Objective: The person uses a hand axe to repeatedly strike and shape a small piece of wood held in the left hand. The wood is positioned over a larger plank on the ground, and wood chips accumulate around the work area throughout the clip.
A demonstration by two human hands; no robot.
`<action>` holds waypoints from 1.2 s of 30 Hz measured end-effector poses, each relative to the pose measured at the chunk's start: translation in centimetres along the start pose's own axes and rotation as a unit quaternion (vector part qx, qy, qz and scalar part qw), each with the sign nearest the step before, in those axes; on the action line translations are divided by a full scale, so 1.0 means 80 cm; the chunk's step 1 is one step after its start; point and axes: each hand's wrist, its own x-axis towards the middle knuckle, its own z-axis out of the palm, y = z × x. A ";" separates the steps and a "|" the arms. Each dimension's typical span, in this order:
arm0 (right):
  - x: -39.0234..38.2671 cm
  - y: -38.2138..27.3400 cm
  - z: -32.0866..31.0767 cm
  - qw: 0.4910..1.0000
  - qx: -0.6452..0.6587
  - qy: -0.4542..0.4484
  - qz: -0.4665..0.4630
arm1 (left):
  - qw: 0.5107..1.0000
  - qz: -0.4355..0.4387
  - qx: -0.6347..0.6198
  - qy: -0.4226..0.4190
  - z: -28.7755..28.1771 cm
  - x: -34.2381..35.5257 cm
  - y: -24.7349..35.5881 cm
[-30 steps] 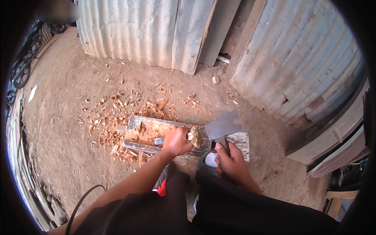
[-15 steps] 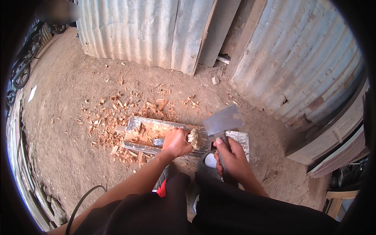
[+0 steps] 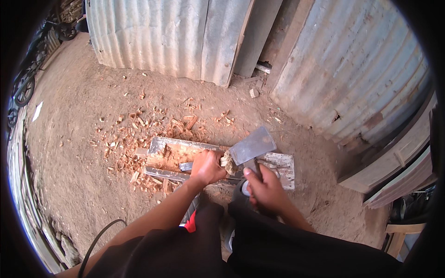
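Brown dirt ground runs under everything, with grey corrugated metal sheets standing on the far side; in the middle lies a long, weathered wooden block, hollowed toward its left. A broad, flat-bladed grey metal tool is gripped in the right hand; the left hand wraps a flat steel chisel, blade leftward over the hollow; curled orange-brown wood shavings scatter left and far.

Chisel (frayed-ended) over hollowed board
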 end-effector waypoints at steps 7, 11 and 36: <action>0.007 0.027 0.019 0.998 0.031 0.061 -0.010 | 1.000 0.017 0.000 0.001 0.007 0.008 -0.002; -0.004 -0.001 -0.006 0.999 0.019 0.020 0.036 | 1.000 0.023 0.001 0.018 0.010 0.000 -0.008; 0.005 0.003 0.009 0.999 0.024 0.001 0.033 | 0.999 -0.026 0.038 -0.011 -0.017 -0.002 -0.013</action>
